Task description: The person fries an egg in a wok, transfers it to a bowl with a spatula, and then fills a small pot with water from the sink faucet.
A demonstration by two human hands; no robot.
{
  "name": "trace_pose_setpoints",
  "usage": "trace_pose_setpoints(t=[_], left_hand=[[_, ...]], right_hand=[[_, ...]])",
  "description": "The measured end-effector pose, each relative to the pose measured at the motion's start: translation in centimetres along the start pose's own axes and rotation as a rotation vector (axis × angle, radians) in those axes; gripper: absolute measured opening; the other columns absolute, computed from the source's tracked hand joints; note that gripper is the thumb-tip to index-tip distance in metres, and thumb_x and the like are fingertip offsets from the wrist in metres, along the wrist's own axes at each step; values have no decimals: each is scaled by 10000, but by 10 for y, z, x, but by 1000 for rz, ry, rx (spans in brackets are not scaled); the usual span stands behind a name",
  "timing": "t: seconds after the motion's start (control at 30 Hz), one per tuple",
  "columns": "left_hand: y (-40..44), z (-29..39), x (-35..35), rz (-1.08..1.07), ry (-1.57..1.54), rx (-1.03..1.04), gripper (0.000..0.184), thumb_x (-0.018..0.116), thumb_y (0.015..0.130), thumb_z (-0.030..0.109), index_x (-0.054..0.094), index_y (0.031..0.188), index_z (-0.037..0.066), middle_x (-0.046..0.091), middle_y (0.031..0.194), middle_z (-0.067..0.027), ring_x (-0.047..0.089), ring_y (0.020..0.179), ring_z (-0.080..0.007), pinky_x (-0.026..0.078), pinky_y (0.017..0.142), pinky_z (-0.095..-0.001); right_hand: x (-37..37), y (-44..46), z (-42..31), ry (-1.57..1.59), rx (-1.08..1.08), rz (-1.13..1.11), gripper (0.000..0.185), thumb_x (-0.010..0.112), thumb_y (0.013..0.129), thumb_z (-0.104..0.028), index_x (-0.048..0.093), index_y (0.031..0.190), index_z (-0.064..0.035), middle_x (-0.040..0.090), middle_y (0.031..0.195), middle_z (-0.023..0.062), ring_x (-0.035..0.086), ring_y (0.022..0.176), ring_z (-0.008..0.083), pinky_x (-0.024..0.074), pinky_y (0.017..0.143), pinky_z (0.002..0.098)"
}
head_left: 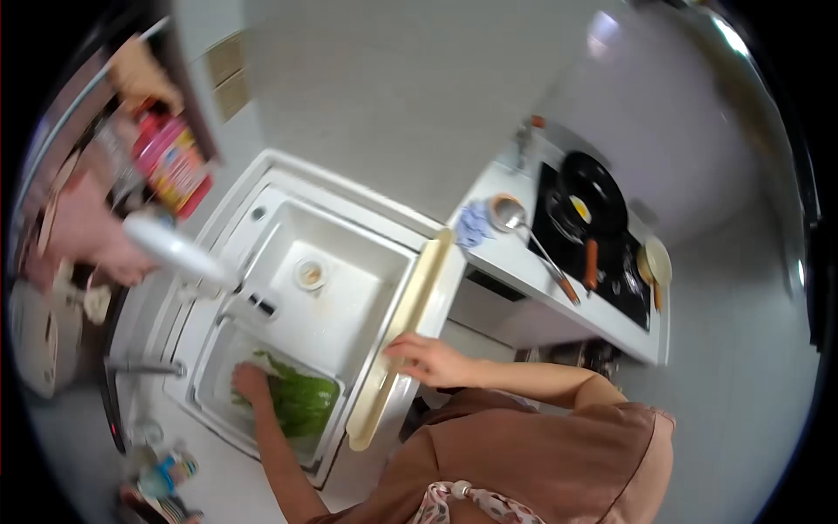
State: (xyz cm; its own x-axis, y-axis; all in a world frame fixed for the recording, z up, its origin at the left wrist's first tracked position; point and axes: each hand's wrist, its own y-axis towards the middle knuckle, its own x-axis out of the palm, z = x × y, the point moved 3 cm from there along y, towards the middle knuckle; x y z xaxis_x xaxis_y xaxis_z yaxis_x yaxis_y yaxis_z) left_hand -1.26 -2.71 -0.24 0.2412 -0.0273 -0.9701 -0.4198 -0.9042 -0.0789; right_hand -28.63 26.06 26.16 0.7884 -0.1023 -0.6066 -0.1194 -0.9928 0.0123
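Note:
Leafy greens [301, 400] lie in the small basin [209, 367] of the white double sink. My left hand [251, 382] is down in this basin at the left edge of the leaves; its fingers are blurred and partly hidden, so their grip is unclear. Along the sink's front edge runs a long cream-coloured strip [421, 293]. My right hand [429, 360] rests at the strip's middle, fingers loosely bent and apart, holding nothing. The larger basin [349, 310] beside the greens has small bits around its drain [310, 274].
A white faucet [179, 251] reaches over the sink. At right, a black pan [594, 194] with an egg sits on the stove [624, 279]. A ladle [546, 260] and blue cloth [473, 224] lie nearby. A pink bottle [175, 166] stands upper left.

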Motion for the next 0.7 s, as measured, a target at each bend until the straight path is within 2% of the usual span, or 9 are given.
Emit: trace_pose_setpoints(t=[0.03,0.07,0.1,0.2,0.3,0.4,0.5,0.57,0.7], left_hand=[[-6,-10,3,158,5,33,164,479,779,200,583,856,100,554,959,-70,522,905,-225,405,750,-383],[-8,-19,22,106,58,100,151,485,777,191,581,850,100,552,948,-69,521,904,-222,402,761,-383],[41,26,-7,182,125,118,138,492,775,183,579,845,101,551,937,-69,520,903,-219,399,772,-384],[5,29,-37,61,138,140,144,505,768,191,578,850,97,539,940,-68,515,907,-217,391,800,-393],[4,30,-30,185,135,291,172,506,759,189,588,871,86,579,895,-84,549,830,-235,375,823,-430],[12,36,-31,-247,130,369,219,502,749,209,597,894,75,627,846,-107,591,782,-268,348,875,-464],[-5,47,-71,-239,145,136,274,507,746,259,603,907,59,650,827,-125,618,808,-294,309,931,-486],[-7,43,-79,-342,63,-63,384,512,746,333,571,1018,68,631,958,-127,589,949,-297,312,939,-503],[-29,38,-119,-305,-17,-135,578,608,705,244,427,1230,83,570,1085,-147,548,1026,-290,363,909,-497]], right_hand=[[-3,-12,6,56,110,68,327,582,803,-111,526,1124,-90,513,1067,95,562,753,184,498,635,271],[-3,-23,12,87,214,117,320,591,797,-104,534,1111,-88,522,1025,91,526,668,173,467,590,276],[-53,-42,52,74,218,291,314,602,792,-113,542,1099,-86,529,990,81,503,631,165,450,575,276],[-72,-134,79,27,493,385,334,628,770,-133,547,1089,-76,549,971,82,522,637,167,461,594,269],[-84,-217,133,-144,799,521,379,667,727,-158,546,1064,-35,555,945,119,554,659,205,473,630,295],[-112,-290,207,-459,929,810,474,680,687,-146,494,1102,-15,522,988,160,557,756,271,471,679,335],[-172,-304,241,-591,698,1046,597,677,653,-119,411,1180,-31,463,1088,169,504,937,315,449,753,382],[-196,-296,261,-624,845,985,589,626,654,-110,398,1193,-39,428,1174,180,428,1065,348,372,874,422],[-212,-288,294,-718,929,883,562,570,659,-100,410,1195,-45,421,1196,155,434,1066,321,352,871,446]])
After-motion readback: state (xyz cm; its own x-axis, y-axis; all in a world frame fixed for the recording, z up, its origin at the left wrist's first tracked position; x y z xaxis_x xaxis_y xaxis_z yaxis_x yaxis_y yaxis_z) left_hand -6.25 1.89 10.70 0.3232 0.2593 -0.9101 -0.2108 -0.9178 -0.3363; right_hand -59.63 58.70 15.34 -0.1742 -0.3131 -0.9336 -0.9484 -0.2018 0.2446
